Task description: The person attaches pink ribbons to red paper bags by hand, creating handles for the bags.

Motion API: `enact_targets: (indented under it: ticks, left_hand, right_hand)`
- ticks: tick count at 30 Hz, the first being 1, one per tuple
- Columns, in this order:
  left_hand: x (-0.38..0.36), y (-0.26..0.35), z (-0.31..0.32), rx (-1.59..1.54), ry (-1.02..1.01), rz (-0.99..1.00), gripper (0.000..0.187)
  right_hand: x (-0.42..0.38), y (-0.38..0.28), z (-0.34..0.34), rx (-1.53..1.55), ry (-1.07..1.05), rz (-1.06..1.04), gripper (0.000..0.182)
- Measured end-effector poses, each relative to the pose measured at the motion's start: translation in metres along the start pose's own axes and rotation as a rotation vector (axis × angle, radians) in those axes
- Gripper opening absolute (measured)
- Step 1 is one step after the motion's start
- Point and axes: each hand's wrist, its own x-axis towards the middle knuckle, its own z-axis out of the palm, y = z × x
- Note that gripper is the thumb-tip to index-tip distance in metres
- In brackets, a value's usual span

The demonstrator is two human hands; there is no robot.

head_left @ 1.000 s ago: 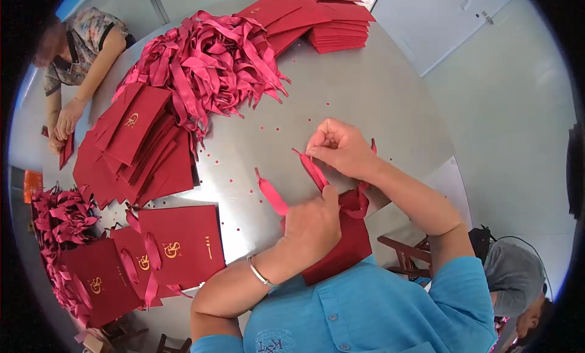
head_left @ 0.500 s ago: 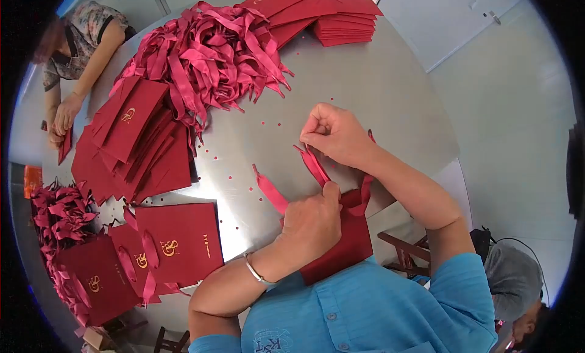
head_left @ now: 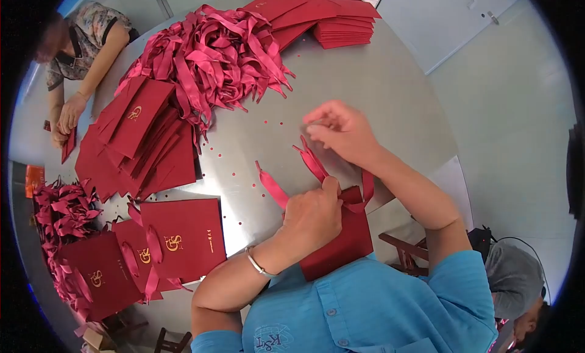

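My left hand (head_left: 312, 216) is closed on pink ribbon (head_left: 314, 164) at the top of a red paper bag (head_left: 341, 246), which lies against my body at the table edge. One ribbon end sticks out to the left of the hand, others point up above it. Above and to the right, my right hand (head_left: 341, 131) hovers over the table, slightly blurred, its fingers curled and partly apart with nothing seen between them. The ribbon tips lie just below its fingers.
A big heap of pink ribbons (head_left: 213, 57) lies at the back, beside stacked red bags (head_left: 344, 30). More red bags (head_left: 137, 130) and finished-looking bags with ribbon handles (head_left: 183, 240) are at left. A co-worker (head_left: 94, 42) sits back left; another person (head_left: 515, 280) is at right.
My right hand's fingers have loosened from a pinch and parted. The left hand stays on the ribbon at the bag. The view has shifted slightly.
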Motion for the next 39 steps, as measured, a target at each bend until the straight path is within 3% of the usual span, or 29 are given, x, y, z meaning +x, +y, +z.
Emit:
enact_targets:
  ticks: [4,7,9,10,12,16,19,21,22,24,25,27,28,30,34,36,39]
  left_hand:
    - [0.001,0.001,-0.005,-0.033,-0.016,-0.013,0.020]
    - [0.001,0.001,-0.005,-0.050,-0.006,0.001,0.019]
    - [0.003,0.000,-0.008,-0.110,0.018,-0.009,0.018]
    - [0.003,-0.003,-0.005,-0.132,0.058,0.017,0.018]
    - [0.004,-0.001,-0.007,-0.125,0.043,0.022,0.017]
    - [0.004,0.000,-0.008,-0.156,0.043,0.039,0.015]
    - [0.004,-0.003,-0.009,-0.197,0.041,0.053,0.014]
    - [0.005,-0.008,-0.007,-0.213,0.041,0.049,0.014]
    - [0.006,-0.009,-0.006,-0.225,0.038,0.049,0.015]
    - [0.007,-0.008,-0.008,-0.217,0.038,0.048,0.016]
    - [0.006,-0.007,-0.009,-0.202,0.034,0.049,0.017]
    - [0.007,-0.008,-0.009,-0.209,0.023,0.051,0.018]
    - [0.007,-0.008,-0.009,-0.218,0.013,0.056,0.018]
    - [0.007,-0.006,-0.011,-0.211,0.001,0.043,0.018]
    - [0.007,-0.007,-0.009,-0.218,0.026,0.063,0.018]
    - [0.007,-0.005,-0.010,-0.204,0.025,0.045,0.017]
    - [0.007,-0.004,-0.010,-0.187,0.022,0.018,0.017]
  right_hand:
    - [-0.034,-0.007,-0.031,0.018,0.174,-0.192,0.012]
    - [-0.072,0.003,-0.054,-0.075,0.248,-0.080,0.009]
    - [-0.092,-0.005,-0.062,-0.313,0.245,0.147,0.017]
    - [-0.098,-0.007,-0.062,-0.317,0.257,0.148,0.017]
    - [-0.103,-0.011,-0.055,-0.608,0.187,0.308,0.026]
    - [-0.099,-0.003,-0.041,-0.690,0.211,0.277,0.028]
    - [-0.098,0.006,-0.040,-0.583,0.277,0.295,0.024]
    - [-0.103,0.013,-0.044,0.053,0.355,0.131,0.015]
    - [-0.107,0.012,-0.047,0.048,0.348,0.133,0.015]
    - [-0.115,0.003,-0.050,0.593,0.323,0.207,0.008]
    - [-0.118,0.005,-0.050,0.594,0.322,0.208,0.008]
    - [-0.122,0.013,-0.048,1.019,0.304,0.039,0.013]
    - [-0.123,0.013,-0.048,1.021,0.306,0.037,0.013]
    - [-0.125,0.010,-0.048,1.224,0.166,-0.103,0.020]
    - [-0.129,-0.018,-0.039,0.936,0.249,-0.198,0.028]
    - [-0.131,-0.026,-0.037,0.619,0.242,-0.314,0.031]
    - [-0.139,-0.050,-0.030,0.396,0.277,-0.296,0.023]
